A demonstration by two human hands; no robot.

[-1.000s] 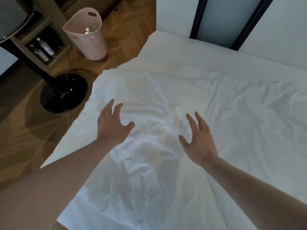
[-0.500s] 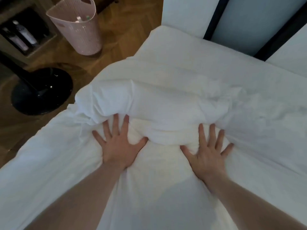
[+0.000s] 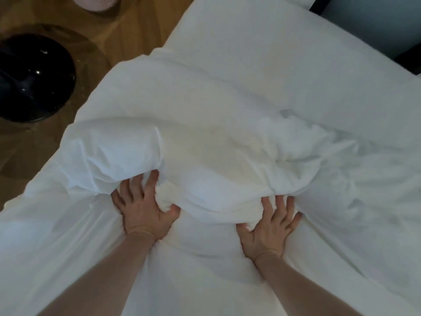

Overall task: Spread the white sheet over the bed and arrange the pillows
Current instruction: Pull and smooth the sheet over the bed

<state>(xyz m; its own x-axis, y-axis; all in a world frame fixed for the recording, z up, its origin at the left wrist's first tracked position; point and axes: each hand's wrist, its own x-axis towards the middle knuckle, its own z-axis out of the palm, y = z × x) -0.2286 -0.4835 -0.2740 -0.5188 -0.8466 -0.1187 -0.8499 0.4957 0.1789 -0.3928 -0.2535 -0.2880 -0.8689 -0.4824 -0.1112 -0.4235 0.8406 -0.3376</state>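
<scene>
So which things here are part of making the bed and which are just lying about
Part of the job:
white sheet, bunched ahead of both hands
bed
left hand
right hand

Just lying about:
black round base on the wooden floor
pink basket, only its bottom showing

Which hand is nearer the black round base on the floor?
Left. The left hand presses the white sheet on the side toward the black base; the right hand is farther across the bed.
</scene>
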